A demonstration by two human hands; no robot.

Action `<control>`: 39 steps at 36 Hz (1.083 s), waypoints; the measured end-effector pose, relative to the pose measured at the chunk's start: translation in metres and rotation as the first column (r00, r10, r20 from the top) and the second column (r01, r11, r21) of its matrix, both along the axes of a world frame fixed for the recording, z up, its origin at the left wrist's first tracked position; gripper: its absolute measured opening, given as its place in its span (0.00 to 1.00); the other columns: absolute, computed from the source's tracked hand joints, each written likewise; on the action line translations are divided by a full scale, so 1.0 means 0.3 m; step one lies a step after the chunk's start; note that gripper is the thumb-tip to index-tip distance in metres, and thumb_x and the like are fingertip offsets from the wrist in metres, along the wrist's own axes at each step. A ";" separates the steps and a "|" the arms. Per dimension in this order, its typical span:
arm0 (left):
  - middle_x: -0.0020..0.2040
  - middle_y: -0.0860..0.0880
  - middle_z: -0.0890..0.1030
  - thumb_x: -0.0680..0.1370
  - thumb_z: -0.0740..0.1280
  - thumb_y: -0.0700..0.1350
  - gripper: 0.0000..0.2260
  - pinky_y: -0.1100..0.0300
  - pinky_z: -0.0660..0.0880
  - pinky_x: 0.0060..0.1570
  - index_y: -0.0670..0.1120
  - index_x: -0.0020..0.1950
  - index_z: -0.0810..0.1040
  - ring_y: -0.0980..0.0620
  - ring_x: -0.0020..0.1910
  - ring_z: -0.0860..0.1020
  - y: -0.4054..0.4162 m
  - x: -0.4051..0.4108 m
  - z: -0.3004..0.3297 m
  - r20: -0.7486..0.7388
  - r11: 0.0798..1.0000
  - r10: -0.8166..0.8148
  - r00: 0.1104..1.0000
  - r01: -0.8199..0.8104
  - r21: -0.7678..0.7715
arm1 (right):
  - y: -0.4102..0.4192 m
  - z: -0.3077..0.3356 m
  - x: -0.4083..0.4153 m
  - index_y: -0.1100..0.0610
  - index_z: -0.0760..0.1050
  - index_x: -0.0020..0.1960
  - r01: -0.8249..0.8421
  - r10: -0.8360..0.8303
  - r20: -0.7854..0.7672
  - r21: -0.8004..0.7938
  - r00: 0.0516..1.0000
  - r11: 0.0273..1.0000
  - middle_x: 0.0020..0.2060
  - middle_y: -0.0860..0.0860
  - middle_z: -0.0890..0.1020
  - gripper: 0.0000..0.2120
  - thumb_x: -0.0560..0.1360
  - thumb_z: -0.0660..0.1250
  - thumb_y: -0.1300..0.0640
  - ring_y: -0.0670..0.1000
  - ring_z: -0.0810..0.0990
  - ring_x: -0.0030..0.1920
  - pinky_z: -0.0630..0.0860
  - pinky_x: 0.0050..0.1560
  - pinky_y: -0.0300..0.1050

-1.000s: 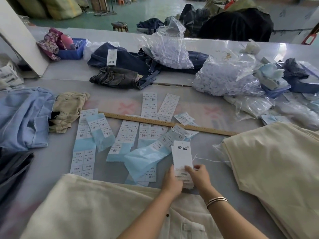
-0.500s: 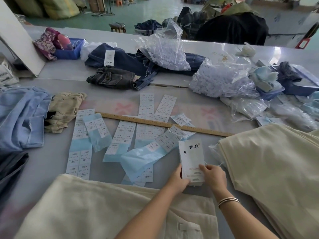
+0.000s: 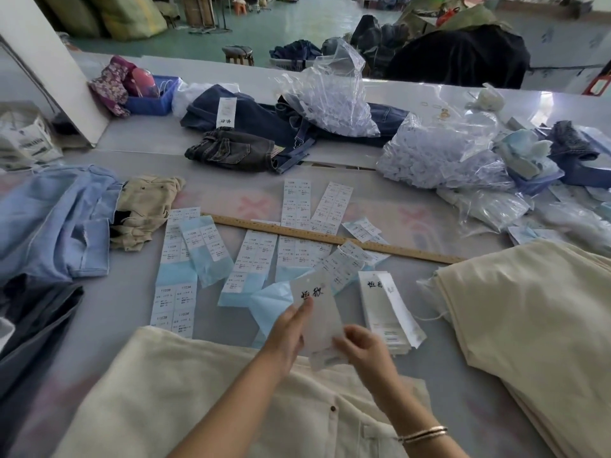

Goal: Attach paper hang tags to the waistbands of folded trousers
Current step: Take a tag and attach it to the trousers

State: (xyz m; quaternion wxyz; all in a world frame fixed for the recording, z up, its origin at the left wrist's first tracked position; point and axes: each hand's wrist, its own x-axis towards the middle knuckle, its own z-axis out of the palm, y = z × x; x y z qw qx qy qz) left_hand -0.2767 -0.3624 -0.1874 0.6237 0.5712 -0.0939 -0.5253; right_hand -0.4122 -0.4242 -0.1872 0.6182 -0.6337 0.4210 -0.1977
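Holding one white paper hang tag up over the bench, the two hands share the job: the left hand has its fingers on the tag's left edge, with one fingertip by the black writing, and the right hand pinches the tag's bottom corner. The tag looks a bit blurry. Just to its right, a small stack of hang tags lies flat on the bench, with thin white strings sticking out beside it. Right below the hands lie folded cream trousers with a small brown button showing. A big pile of cream trousers sits on the right. Behind the hands, strips of white stickers on blue backing are spread out, and a long wooden ruler lies across some of them. Blue clothes rest on the left, and clear bags sit farther back. The right wrist wears thin bracelets.
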 end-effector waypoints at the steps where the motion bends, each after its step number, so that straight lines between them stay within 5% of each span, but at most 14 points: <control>1: 0.48 0.46 0.85 0.77 0.67 0.50 0.13 0.61 0.78 0.38 0.44 0.56 0.79 0.52 0.43 0.83 0.025 0.024 0.001 0.092 0.998 0.028 0.995 -0.033 0.058 | 0.019 -0.009 0.020 0.55 0.79 0.37 -0.044 0.044 -0.035 -0.007 0.998 0.999 0.29 0.47 0.81 0.10 0.75 0.68 0.65 0.46 0.76 0.31 0.72 0.35 0.38; 4: 0.46 0.50 0.84 0.79 0.67 0.46 0.06 0.68 0.74 0.32 0.46 0.52 0.80 0.55 0.41 0.81 0.100 0.105 -0.010 0.363 0.977 0.049 0.930 -0.121 0.178 | 0.006 -0.010 0.087 0.54 0.80 0.39 0.009 -0.015 -0.064 -0.099 0.998 0.995 0.31 0.48 0.83 0.07 0.76 0.68 0.60 0.44 0.77 0.30 0.72 0.33 0.34; 6: 0.49 0.49 0.83 0.79 0.67 0.45 0.06 0.66 0.74 0.38 0.46 0.54 0.79 0.50 0.49 0.81 0.142 0.158 -0.025 0.556 0.972 -0.064 0.829 -0.075 0.224 | -0.045 -0.001 0.146 0.56 0.80 0.45 0.077 -0.098 -0.088 -0.214 0.991 0.974 0.40 0.50 0.84 0.05 0.77 0.66 0.59 0.46 0.79 0.37 0.73 0.38 0.33; 9: 0.56 0.45 0.77 0.75 0.71 0.41 0.14 0.58 0.72 0.56 0.39 0.59 0.77 0.44 0.58 0.76 0.166 0.219 -0.033 0.864 0.972 -0.198 0.463 -0.024 0.235 | -0.141 -0.001 0.239 0.59 0.80 0.56 0.002 -0.097 -0.208 -0.415 0.973 0.910 0.50 0.51 0.82 0.09 0.78 0.64 0.61 0.47 0.79 0.48 0.72 0.50 0.31; 12: 0.73 0.45 0.67 0.74 0.69 0.48 0.17 0.50 0.60 0.69 0.40 0.60 0.78 0.41 0.74 0.61 0.135 0.249 -0.028 0.893 0.904 -0.427 0.141 0.055 0.424 | -0.223 -0.040 0.323 0.59 0.77 0.61 -0.206 -0.023 -0.412 -0.502 0.911 0.840 0.60 0.54 0.79 0.13 0.78 0.64 0.59 0.53 0.77 0.60 0.69 0.62 0.42; 14: 0.78 0.51 0.58 0.78 0.63 0.52 0.17 0.50 0.54 0.73 0.44 0.61 0.78 0.44 0.77 0.53 0.109 0.263 -0.040 0.730 0.723 -0.684 -0.005 0.124 0.679 | -0.256 -0.087 0.360 0.59 0.74 0.65 -0.377 0.051 -0.580 -0.457 0.813 0.806 0.64 0.55 0.76 0.17 0.78 0.63 0.55 0.55 0.73 0.65 0.67 0.66 0.47; 16: 0.73 0.48 0.67 0.78 0.62 0.50 0.17 0.51 0.61 0.70 0.44 0.63 0.76 0.44 0.73 0.63 0.093 0.255 -0.050 0.626 0.617 -0.779 0.037 0.222 0.755 | -0.267 -0.128 0.380 0.58 0.75 0.62 -0.515 0.112 -0.689 -0.412 0.716 0.751 0.62 0.56 0.77 0.16 0.77 0.64 0.53 0.57 0.75 0.62 0.71 0.61 0.48; 18: 0.65 0.46 0.74 0.77 0.63 0.48 0.16 0.52 0.68 0.64 0.43 0.61 0.77 0.43 0.66 0.71 0.089 0.234 -0.057 0.621 0.614 -0.780 0.081 0.294 0.733 | -0.269 -0.158 0.388 0.58 0.77 0.56 -0.557 0.131 -0.700 -0.425 0.702 0.714 0.58 0.55 0.78 0.13 0.75 0.65 0.54 0.58 0.77 0.57 0.72 0.53 0.46; 24: 0.61 0.43 0.77 0.76 0.63 0.47 0.13 0.53 0.71 0.61 0.43 0.56 0.78 0.42 0.63 0.72 0.068 0.217 -0.072 0.564 0.529 -0.825 0.040 0.404 0.746 | -0.299 -0.184 0.393 0.56 0.80 0.56 -0.624 0.093 -0.711 -0.538 0.697 0.566 0.64 0.50 0.77 0.12 0.79 0.61 0.54 0.57 0.79 0.57 0.75 0.53 0.47; 30: 0.76 0.47 0.59 0.75 0.62 0.50 0.16 0.46 0.47 0.72 0.48 0.59 0.81 0.47 0.75 0.52 0.013 0.239 -0.079 0.624 0.542 -0.718 -0.308 0.314 0.780 | -0.312 -0.200 0.392 0.58 0.76 0.57 -0.729 0.103 -0.766 -0.549 0.635 0.410 0.60 0.50 0.77 0.14 0.81 0.56 0.52 0.51 0.76 0.59 0.75 0.52 0.46; 33: 0.78 0.45 0.57 0.75 0.63 0.52 0.17 0.46 0.45 0.74 0.47 0.58 0.82 0.47 0.76 0.53 -0.015 0.222 -0.070 0.588 0.472 -0.707 -0.393 0.356 0.806 | -0.324 -0.196 0.389 0.58 0.74 0.62 -0.800 0.193 -0.793 -0.505 0.578 0.324 0.66 0.51 0.73 0.15 0.81 0.57 0.53 0.50 0.71 0.66 0.71 0.61 0.43; 36: 0.74 0.49 0.67 0.75 0.64 0.53 0.20 0.54 0.59 0.70 0.47 0.64 0.79 0.44 0.69 0.67 -0.028 0.217 -0.063 0.568 0.461 -0.774 -0.278 0.367 0.808 | -0.341 -0.184 0.380 0.59 0.73 0.65 -0.821 0.200 -0.804 -0.505 0.560 0.266 0.68 0.52 0.71 0.16 0.81 0.58 0.54 0.52 0.73 0.65 0.71 0.62 0.46; 39: 0.73 0.52 0.68 0.75 0.65 0.52 0.19 0.57 0.62 0.67 0.48 0.64 0.78 0.45 0.67 0.70 -0.036 0.222 -0.060 0.563 0.465 -0.801 -0.204 0.382 0.799 | -0.332 -0.160 0.378 0.59 0.75 0.63 -0.857 0.103 -0.855 -0.489 0.508 0.162 0.65 0.53 0.74 0.15 0.79 0.62 0.54 0.51 0.78 0.58 0.77 0.54 0.43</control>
